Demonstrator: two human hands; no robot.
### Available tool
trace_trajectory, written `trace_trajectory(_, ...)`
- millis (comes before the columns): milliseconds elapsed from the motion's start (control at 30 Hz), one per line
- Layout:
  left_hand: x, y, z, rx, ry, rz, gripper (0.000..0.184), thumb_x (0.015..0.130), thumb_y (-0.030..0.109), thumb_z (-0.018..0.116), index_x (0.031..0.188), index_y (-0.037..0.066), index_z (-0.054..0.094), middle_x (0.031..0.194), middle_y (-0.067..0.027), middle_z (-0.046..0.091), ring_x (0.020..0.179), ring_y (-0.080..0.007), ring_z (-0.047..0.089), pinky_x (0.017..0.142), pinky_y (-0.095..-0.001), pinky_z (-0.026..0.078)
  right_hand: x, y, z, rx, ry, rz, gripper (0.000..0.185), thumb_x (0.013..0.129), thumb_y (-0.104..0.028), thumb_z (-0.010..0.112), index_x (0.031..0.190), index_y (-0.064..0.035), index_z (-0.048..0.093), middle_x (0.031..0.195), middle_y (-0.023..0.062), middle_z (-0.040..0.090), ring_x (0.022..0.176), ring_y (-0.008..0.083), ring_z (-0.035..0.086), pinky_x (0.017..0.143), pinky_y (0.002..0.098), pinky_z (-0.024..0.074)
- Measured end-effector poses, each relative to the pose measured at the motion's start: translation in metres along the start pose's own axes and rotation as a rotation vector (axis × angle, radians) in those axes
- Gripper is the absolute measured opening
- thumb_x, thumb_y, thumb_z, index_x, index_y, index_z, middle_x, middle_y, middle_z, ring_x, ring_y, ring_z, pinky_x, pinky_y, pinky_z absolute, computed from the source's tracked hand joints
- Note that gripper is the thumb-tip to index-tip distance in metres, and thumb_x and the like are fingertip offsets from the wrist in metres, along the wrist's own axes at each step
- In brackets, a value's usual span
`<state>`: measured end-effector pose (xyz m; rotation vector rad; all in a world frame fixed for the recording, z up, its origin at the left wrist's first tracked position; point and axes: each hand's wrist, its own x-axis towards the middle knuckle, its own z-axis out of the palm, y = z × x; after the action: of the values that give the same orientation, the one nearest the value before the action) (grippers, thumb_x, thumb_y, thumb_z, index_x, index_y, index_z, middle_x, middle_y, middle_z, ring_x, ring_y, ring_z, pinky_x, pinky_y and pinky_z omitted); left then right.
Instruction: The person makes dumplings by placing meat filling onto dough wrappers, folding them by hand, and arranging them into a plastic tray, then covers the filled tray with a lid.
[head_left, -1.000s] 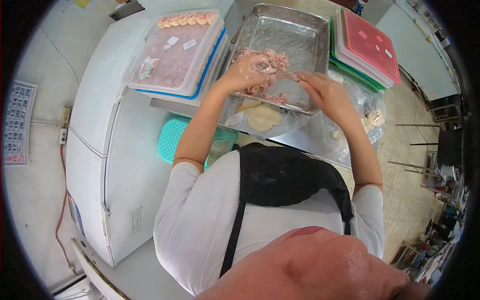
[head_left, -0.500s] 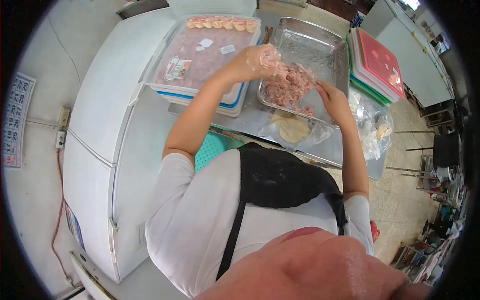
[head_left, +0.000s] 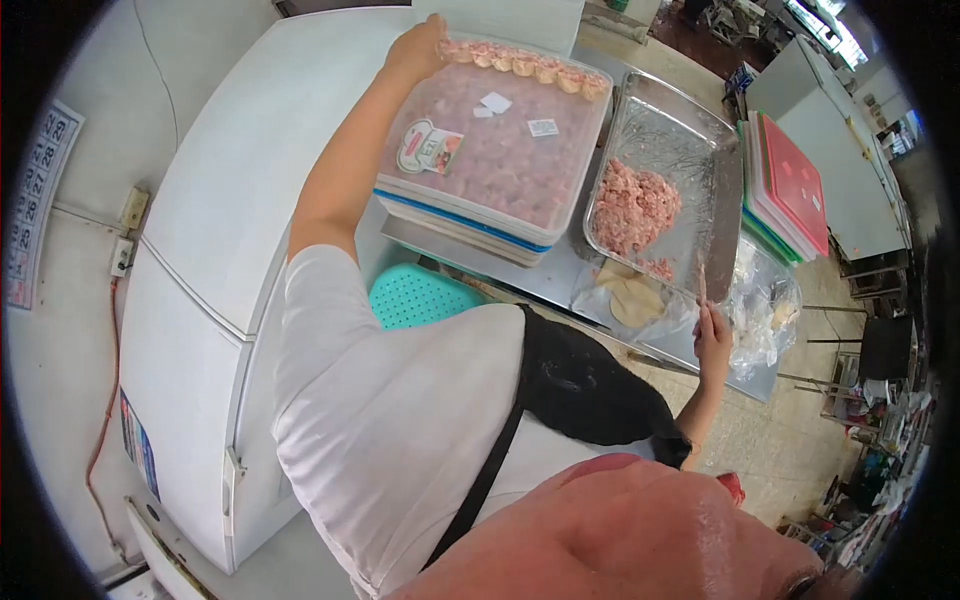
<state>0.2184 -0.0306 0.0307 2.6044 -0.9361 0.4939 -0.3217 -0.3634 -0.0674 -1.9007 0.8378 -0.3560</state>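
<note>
My left hand (head_left: 418,48) reaches to the far left corner of a clear plastic container (head_left: 480,150). Its fingers are closed at the end of a row of meat-filled dumplings (head_left: 530,66), around a dumpling mostly hidden by the hand. Near the front right corner of a metal tray (head_left: 720,190), my right hand (head_left: 712,335) grips a thin, light-coloured stick-like tool (head_left: 702,282) pointing up. Pink minced meat (head_left: 635,205) is heaped in the tray's left part. Round dough wrappers (head_left: 635,300) lie on plastic in front of the tray.
More containers with blue rims (head_left: 470,222) are stacked underneath. Right of the tray stand red, white and green boards or lids (head_left: 790,180) and a crumpled plastic bag (head_left: 765,310). A turquoise perforated basket (head_left: 420,297) sits below the table edge; a white fridge (head_left: 230,200) is at left.
My left hand has moved from above the meat, where it held a meat-topped wrapper, to the far end of the dumpling row. My right hand has drawn back from the meat with the tool.
</note>
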Motion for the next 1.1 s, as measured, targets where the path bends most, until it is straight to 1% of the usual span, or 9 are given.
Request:
trace_trajectory(67,0.014,-0.008,0.012,0.114,-0.008,-0.008,0.066,0.073,0.023,0.072,0.128,0.006,0.040,0.096,-0.0182,0.063,0.092,-0.0353,0.061,0.075,-0.0426,0.050,-0.010,0.004,0.001,0.103,0.044,0.075,0.030,0.096,-0.023,0.053,0.114,-0.0028,0.064,0.065,-0.0050,0.046,0.054,0.0025,0.038,0.048,0.0199,0.0298)
trace_trajectory(200,0.028,0.009,0.012,0.294,-0.068,0.023,0.077,0.076,0.017,0.068,0.141,0.009,0.028,0.094,-0.0185,0.064,0.092,-0.0355,0.062,0.076,-0.0424,0.051,-0.020,-0.001,0.007,0.108,0.096,0.046,0.031,0.097,-0.028,0.052,0.117,-0.0070,0.062,0.062,-0.0060,0.046,0.044,0.0004,0.035,0.039,0.0179,0.0261)
trace_trajectory(300,0.046,-0.010,0.033,0.174,-0.211,0.043,0.082,0.076,0.017,0.069,0.144,0.010,0.024,0.094,-0.0162,0.064,0.092,-0.0356,0.062,0.077,-0.0410,0.051,-0.020,-0.008,0.013,0.124,0.103,0.046,0.031,0.097,-0.028,0.052,0.118,-0.0071,0.062,0.062,-0.0061,0.046,0.045,0.0003,0.035,0.040,0.0178,0.0262)
trace_trajectory(400,0.051,-0.029,0.025,0.027,-0.330,0.161,0.076,0.075,0.017,0.071,0.140,0.012,0.032,0.108,-0.0144,0.062,0.102,-0.0330,0.059,0.083,-0.0400,0.050,-0.021,-0.017,0.019,0.137,0.119,0.054,0.031,0.097,-0.027,0.052,0.118,-0.0072,0.062,0.063,-0.0063,0.046,0.045,0.0000,0.035,0.040,0.0176,0.0262)
trace_trajectory(500,0.041,-0.028,0.007,0.141,-0.259,0.168,0.066,0.073,0.017,0.073,0.132,0.014,0.044,0.126,-0.0128,0.053,0.115,-0.0306,0.052,0.091,-0.0396,0.046,-0.020,-0.023,0.022,0.176,0.118,0.049,0.031,0.097,-0.027,0.052,0.117,-0.0071,0.062,0.063,-0.0062,0.046,0.045,0.0000,0.035,0.040,0.0176,0.0261)
trace_trajectory(600,0.034,-0.025,-0.011,0.208,-0.368,0.206,0.054,0.072,0.019,0.074,0.121,0.013,0.053,0.134,-0.0115,0.047,0.121,-0.0296,0.046,0.096,-0.0396,0.042,-0.023,-0.029,0.028,0.188,0.113,0.030,0.031,0.096,-0.025,0.054,0.115,-0.0034,0.063,0.065,-0.0055,0.047,0.051,0.0007,0.037,0.044,0.0177,0.0283)
trace_trajectory(800,0.030,-0.045,0.017,0.215,-0.047,0.288,0.049,0.071,0.019,0.075,0.115,0.014,0.055,0.133,-0.0096,0.047,0.121,-0.0285,0.047,0.098,-0.0386,0.042,-0.029,-0.028,0.035,0.182,0.101,0.055,0.030,0.096,-0.024,0.053,0.116,-0.0037,0.063,0.064,-0.0054,0.046,0.050,0.0002,0.037,0.043,0.0176,0.0284)
trace_trajectory(900,0.030,-0.041,0.015,0.153,-0.019,0.240,0.046,0.069,0.018,0.077,0.110,0.015,0.056,0.122,-0.0084,0.051,0.113,-0.0300,0.051,0.091,-0.0404,0.047,-0.032,-0.024,0.035,0.183,0.126,0.057,0.031,0.096,-0.025,0.054,0.116,-0.0036,0.063,0.064,-0.0058,0.046,0.051,0.0000,0.038,0.043,0.0172,0.0282)
trace_trajectory(1100,0.030,-0.029,0.009,0.297,-0.113,0.239,0.046,0.071,0.015,0.075,0.113,0.013,0.055,0.117,-0.0099,0.055,0.105,-0.0313,0.056,0.086,-0.0430,0.048,-0.020,-0.019,0.015,0.148,0.031,0.047,0.031,0.096,-0.024,0.053,0.118,-0.0037,0.061,0.065,-0.0057,0.047,0.051,0.0016,0.039,0.045,0.0186,0.0297)
